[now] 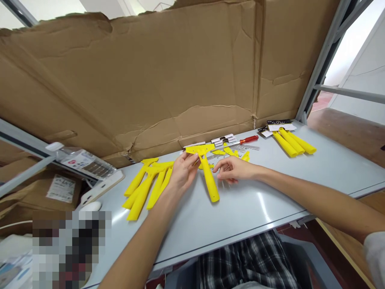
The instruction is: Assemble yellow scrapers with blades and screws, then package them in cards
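My left hand (187,170) is closed on a yellow scraper (209,180) near its wide head, the handle slanting down toward me. Just right of that handle hovers my right hand (233,168), its fingers loosely curled and apart, with nothing visible in them. Behind the hands lie small yellow plastic pieces (230,150), thin metal blades (251,147) and a screwdriver with a red handle (249,139). Several more yellow scrapers (141,196) lie in an overlapping group to the left of my left hand.
At the far right are yellow scrapers (290,142) with black-and-white cards (281,125). A cardboard sheet (168,76) walls off the table's (240,216) back. A clear plastic bottle (81,160), a white power strip (104,186) and a cardboard box (39,192) stand left. Grey metal posts (321,60) frame the sides.
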A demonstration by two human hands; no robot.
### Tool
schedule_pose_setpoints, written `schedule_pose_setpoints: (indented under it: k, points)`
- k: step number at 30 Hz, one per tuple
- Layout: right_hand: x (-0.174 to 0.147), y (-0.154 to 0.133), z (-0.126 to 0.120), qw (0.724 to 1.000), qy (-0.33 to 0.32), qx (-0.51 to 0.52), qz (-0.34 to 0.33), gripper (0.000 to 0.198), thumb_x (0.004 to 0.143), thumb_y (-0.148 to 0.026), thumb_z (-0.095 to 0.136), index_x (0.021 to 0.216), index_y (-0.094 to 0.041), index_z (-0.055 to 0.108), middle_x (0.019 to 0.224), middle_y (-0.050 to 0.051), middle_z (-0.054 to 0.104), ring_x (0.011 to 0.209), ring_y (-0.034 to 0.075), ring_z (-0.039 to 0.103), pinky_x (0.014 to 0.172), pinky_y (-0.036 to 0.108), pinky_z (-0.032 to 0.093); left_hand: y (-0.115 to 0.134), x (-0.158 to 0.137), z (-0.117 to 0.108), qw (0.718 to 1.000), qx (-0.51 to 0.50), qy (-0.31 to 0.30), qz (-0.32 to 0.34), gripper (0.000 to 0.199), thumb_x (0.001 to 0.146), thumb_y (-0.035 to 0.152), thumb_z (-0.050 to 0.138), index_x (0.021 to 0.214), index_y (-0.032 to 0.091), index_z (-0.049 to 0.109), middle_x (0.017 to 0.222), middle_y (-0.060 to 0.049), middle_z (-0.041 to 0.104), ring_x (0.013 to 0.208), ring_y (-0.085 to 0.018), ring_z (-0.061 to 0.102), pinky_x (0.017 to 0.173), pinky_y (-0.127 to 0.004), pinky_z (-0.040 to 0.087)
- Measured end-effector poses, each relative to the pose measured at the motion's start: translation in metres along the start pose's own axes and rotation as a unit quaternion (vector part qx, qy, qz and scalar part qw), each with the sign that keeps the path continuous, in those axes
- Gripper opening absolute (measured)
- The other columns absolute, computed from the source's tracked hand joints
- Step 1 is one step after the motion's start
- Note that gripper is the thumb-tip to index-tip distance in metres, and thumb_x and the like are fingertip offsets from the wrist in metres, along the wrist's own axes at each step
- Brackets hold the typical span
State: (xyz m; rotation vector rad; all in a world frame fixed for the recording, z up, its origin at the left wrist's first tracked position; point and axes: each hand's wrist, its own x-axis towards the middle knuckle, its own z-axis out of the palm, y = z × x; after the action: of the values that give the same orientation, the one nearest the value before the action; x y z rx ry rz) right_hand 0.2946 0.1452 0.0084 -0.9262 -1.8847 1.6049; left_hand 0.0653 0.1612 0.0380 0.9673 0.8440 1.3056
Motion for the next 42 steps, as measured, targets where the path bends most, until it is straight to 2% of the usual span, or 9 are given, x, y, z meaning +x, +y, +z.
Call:
schedule_pose_setpoints:
  k: [3,6,10,13,15,21,28,37,42]
  points:
    - [-0.001,-0.003,-0.005,0.999,0.043,-0.010,-0.009,0.044,0.088,-0.049,0.076,0.117,-0.016,0.070,0.083,0.003,0.070,0.054,0.009,0.057,0.048,0.024,0.043,-0.005,-0.008,0.009,0.999,-0.005,-0.036,-0.034,0.047,0.071,0.030,0.098,0.104,0.017,0.067,0.113,-0.009,0.077,0.105,-0.022,0.074,0.094,-0.034,0.060]
    - [-0.003,-0.009,-0.024,0.985,0.140,-0.091,-0.040,0.034,0.093,-0.046,0.068,0.108,-0.015,0.073,0.087,0.005,0.072,0.060,0.009,0.056,0.057,0.024,0.044,-0.005,-0.014,0.016,0.998,-0.032,-0.032,-0.047,0.041,0.081,0.031,0.092,0.108,0.023,0.062,0.121,-0.005,0.074,0.107,-0.023,0.076,0.095,-0.040,0.062]
    - [-0.011,-0.017,-0.059,0.886,0.270,-0.374,-0.046,0.019,0.094,-0.027,0.061,0.099,-0.016,0.076,0.088,0.005,0.075,0.075,0.011,0.061,0.074,0.025,0.041,-0.001,-0.014,0.018,0.998,-0.037,0.025,-0.054,0.033,0.092,0.030,0.082,0.115,0.028,0.058,0.117,-0.001,0.072,0.097,-0.019,0.078,0.085,-0.035,0.065]
    - [-0.017,-0.021,-0.077,0.813,0.269,-0.511,0.066,0.023,0.096,-0.027,0.057,0.104,-0.020,0.077,0.100,0.006,0.078,0.085,0.015,0.065,0.074,0.026,0.037,-0.001,-0.012,0.017,0.997,-0.019,0.046,-0.059,0.026,0.093,0.025,0.079,0.112,0.025,0.060,0.111,-0.001,0.069,0.085,-0.014,0.076,0.075,-0.027,0.065]
    - [-0.020,-0.021,-0.083,0.792,0.258,-0.541,0.118,0.024,0.096,-0.031,0.058,0.105,-0.021,0.078,0.106,0.008,0.078,0.091,0.019,0.068,0.074,0.027,0.037,-0.003,-0.012,0.017,0.997,-0.010,0.046,-0.067,0.023,0.091,0.022,0.079,0.106,0.021,0.062,0.105,-0.002,0.067,0.078,-0.012,0.073,0.066,-0.022,0.062]
    - [-0.017,-0.010,-0.084,0.775,0.230,-0.565,0.168,0.031,0.096,-0.044,0.063,0.110,-0.023,0.080,0.114,0.013,0.077,0.102,0.025,0.070,0.083,0.030,0.044,-0.007,-0.014,0.019,0.996,0.025,0.040,-0.077,0.021,0.083,0.017,0.083,0.094,0.014,0.065,0.091,-0.002,0.063,0.073,-0.012,0.068,0.058,-0.021,0.058]
    - [-0.016,-0.010,-0.085,0.770,0.206,-0.572,0.192,0.027,0.096,-0.040,0.063,0.114,-0.030,0.082,0.121,0.009,0.075,0.107,0.025,0.070,0.085,0.030,0.046,-0.003,-0.021,0.023,0.997,0.053,0.025,-0.059,0.026,0.079,0.020,0.082,0.099,0.014,0.067,0.092,-0.003,0.064,0.073,-0.012,0.064,0.058,-0.021,0.054]
    - [-0.020,-0.016,-0.082,0.737,0.212,-0.609,0.203,0.034,0.099,-0.024,0.048,0.110,-0.016,0.080,0.125,0.017,0.072,0.109,0.029,0.071,0.089,0.034,0.049,-0.005,-0.020,0.024,0.997,0.064,0.021,-0.045,0.033,0.074,0.025,0.087,0.100,0.015,0.068,0.096,-0.003,0.065,0.076,-0.013,0.066,0.058,-0.023,0.051]
    - [-0.021,-0.017,-0.081,0.733,0.210,-0.615,0.198,0.036,0.102,-0.032,0.048,0.118,-0.017,0.077,0.132,0.018,0.069,0.114,0.030,0.069,0.093,0.036,0.050,-0.004,-0.023,0.025,0.996,0.069,0.017,-0.046,0.037,0.073,0.027,0.088,0.103,0.015,0.068,0.100,-0.004,0.066,0.077,-0.013,0.066,0.060,-0.023,0.052]
